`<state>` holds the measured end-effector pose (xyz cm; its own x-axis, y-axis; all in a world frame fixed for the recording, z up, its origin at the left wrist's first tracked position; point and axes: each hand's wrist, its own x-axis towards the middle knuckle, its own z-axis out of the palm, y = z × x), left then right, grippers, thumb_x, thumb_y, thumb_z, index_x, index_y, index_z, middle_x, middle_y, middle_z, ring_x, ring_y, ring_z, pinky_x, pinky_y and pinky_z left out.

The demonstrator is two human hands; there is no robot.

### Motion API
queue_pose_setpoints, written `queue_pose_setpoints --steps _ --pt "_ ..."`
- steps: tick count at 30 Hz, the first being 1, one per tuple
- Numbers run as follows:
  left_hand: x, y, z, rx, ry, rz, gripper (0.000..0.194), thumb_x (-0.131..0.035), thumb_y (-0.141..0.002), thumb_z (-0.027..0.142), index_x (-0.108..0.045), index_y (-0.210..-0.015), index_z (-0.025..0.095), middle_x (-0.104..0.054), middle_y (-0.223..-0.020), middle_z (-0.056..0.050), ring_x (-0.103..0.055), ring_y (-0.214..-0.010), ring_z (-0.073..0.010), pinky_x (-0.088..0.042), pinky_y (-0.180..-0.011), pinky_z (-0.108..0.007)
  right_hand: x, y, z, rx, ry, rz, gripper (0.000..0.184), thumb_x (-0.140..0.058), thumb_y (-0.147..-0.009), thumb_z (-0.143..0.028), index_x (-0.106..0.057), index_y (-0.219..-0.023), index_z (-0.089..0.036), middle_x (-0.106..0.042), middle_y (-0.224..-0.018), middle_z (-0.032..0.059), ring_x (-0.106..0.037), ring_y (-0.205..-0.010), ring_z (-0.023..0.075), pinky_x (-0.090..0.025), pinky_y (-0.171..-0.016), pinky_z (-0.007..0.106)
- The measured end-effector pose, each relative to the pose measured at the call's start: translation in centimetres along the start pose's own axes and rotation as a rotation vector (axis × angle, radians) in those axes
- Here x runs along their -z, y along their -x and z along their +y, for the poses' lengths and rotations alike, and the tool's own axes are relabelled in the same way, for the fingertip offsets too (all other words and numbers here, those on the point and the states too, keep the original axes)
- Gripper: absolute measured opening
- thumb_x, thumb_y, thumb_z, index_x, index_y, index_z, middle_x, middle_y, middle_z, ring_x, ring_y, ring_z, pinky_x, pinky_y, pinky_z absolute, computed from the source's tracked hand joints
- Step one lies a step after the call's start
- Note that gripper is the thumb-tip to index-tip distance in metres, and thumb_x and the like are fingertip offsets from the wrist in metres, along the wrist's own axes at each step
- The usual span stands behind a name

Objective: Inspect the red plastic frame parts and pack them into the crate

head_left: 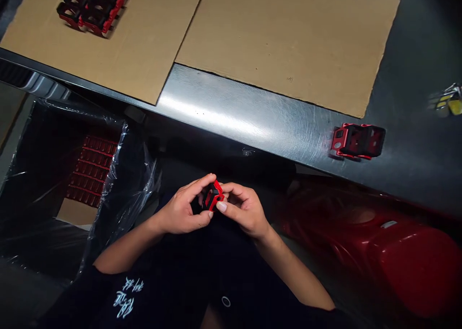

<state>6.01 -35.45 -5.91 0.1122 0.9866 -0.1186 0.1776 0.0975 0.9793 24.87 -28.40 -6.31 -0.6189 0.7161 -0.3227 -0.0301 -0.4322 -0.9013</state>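
Between my two hands, in front of my body and below the bench edge, is a small red and black moulded part (214,197). My left hand (183,207) grips it from the left, thumb below and fingers above. With thumb and forefinger, my right hand (246,208) pinches its right end. Fingers cover much of the part, so its full shape is hidden. A red and black part (358,141) with two black-rimmed openings lies on the metal bench to the right.
Cardboard sheets (281,45) cover part of the metal bench (231,105). Rows of red and black parts (96,6) stand at the upper left. A plastic-lined bin (124,165) at left holds rows of red parts (90,170). A red stool (418,266) is at lower right.
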Motion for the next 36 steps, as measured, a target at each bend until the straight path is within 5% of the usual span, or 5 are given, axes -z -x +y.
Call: queue_pose_setpoints --steps 8,12,21,27,36 --pt "0.2 -0.4 -0.1 -0.059 -0.042 0.007 0.074 -0.066 -0.083 0.018 -0.041 -0.153 0.024 -0.063 -0.140 -0.013 -0.065 -0.119 -0.0259 -0.054 -0.101 -0.042 -0.4 0.0 -0.3 0.180 0.191 0.063 0.014 -0.079 -0.083 -0.035 -0.079 -0.082 -0.021 -0.063 -0.063 -0.0009 -0.051 -0.054 0.0120 -0.044 -0.053 0.027" --pt "0.4 -0.4 0.1 0.054 0.109 0.100 0.061 -0.066 -0.088 0.030 -0.049 -0.145 0.020 -0.063 -0.137 -0.016 -0.065 -0.110 -0.0235 -0.055 -0.084 -0.032 -0.3 -0.1 -0.2 0.302 0.318 0.086 0.010 -0.078 -0.085 -0.032 -0.080 -0.082 -0.023 -0.069 -0.066 0.0021 -0.059 -0.058 0.0155 -0.049 -0.057 0.030" --pt "0.0 -0.1 2.2 0.253 -0.093 0.100 0.079 -0.076 -0.077 0.050 -0.050 -0.143 0.016 -0.063 -0.132 -0.015 -0.064 -0.111 -0.0279 -0.055 -0.091 -0.040 -0.6 -0.5 0.5 0.503 0.410 0.064 0.012 -0.073 -0.089 -0.020 -0.081 -0.086 -0.026 -0.077 -0.074 0.0033 -0.069 -0.064 0.0190 -0.056 -0.061 0.033" --pt "-0.5 -0.2 2.4 0.158 -0.207 0.172 0.079 -0.081 -0.075 0.049 -0.051 -0.141 0.018 -0.064 -0.129 -0.013 -0.065 -0.116 -0.0285 -0.054 -0.103 -0.047 -0.7 -0.6 0.9 0.651 0.470 0.044 0.016 -0.069 -0.088 -0.010 -0.078 -0.088 -0.023 -0.078 -0.077 0.0042 -0.071 -0.069 0.0198 -0.059 -0.064 0.034" --pt "-0.8 -0.1 1.7 -0.127 -0.302 0.221 0.079 -0.078 -0.079 0.029 -0.041 -0.149 0.023 -0.060 -0.135 -0.013 -0.062 -0.122 -0.0261 -0.055 -0.104 -0.046 -0.8 -0.7 1.3 0.653 0.480 0.091 0.021 -0.071 -0.085 -0.007 -0.077 -0.095 -0.024 -0.079 -0.086 0.0050 -0.072 -0.072 0.0200 -0.060 -0.066 0.035"
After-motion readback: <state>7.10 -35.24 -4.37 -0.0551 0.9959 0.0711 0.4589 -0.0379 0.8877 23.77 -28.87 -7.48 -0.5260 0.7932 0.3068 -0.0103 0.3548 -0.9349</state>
